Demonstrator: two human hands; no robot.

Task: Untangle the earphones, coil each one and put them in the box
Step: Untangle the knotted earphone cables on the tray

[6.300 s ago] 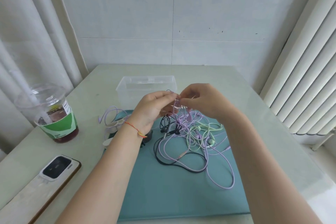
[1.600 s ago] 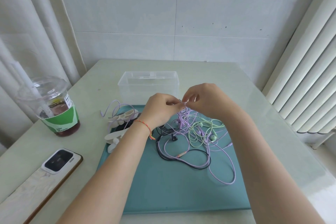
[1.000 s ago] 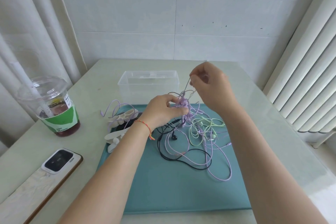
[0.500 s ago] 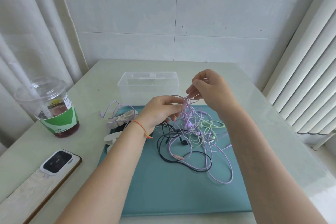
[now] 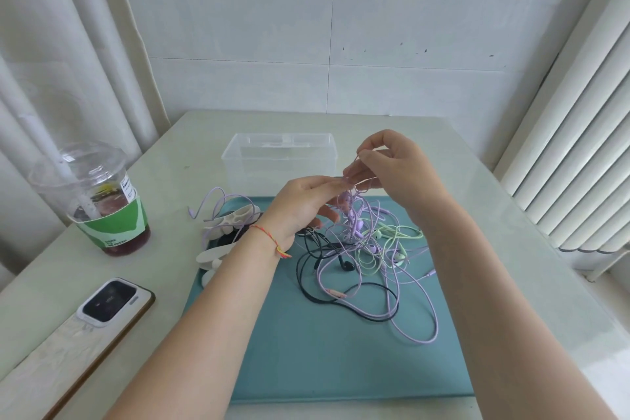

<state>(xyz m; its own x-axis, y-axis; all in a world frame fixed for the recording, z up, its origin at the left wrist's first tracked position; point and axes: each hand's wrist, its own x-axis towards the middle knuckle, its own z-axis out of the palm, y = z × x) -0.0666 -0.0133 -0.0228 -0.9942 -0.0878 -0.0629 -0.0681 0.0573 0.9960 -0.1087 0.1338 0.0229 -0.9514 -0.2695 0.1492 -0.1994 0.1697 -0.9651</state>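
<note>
Both hands pinch purple cord at the top of the tangle: the left hand holds the knot with thumb and fingertips, and the right hand, just above and beside it, nips a thin loop drawn up out of the same knot. Held this way the snarl hangs free, so its own weight probably helps the strands part.

The pale table carries a teal mat, likely laid down so thin cords show against it and do not slide. Most of the tangled earphones rest on the mat's far half, with only the upper part lifted. The purple cord sweeps widest, a black cord loops beneath it, and a green cord bunches to the right.

The clear box sits just beyond the mat, open and within easy reach; nothing coiled seems to lie in it, so the task looks to be at an early stage. At the mat's left edge lie another purple cable and some pale pieces I cannot identify. Farther left stand a lidded drink cup and a phone, well apart from the work.
</note>
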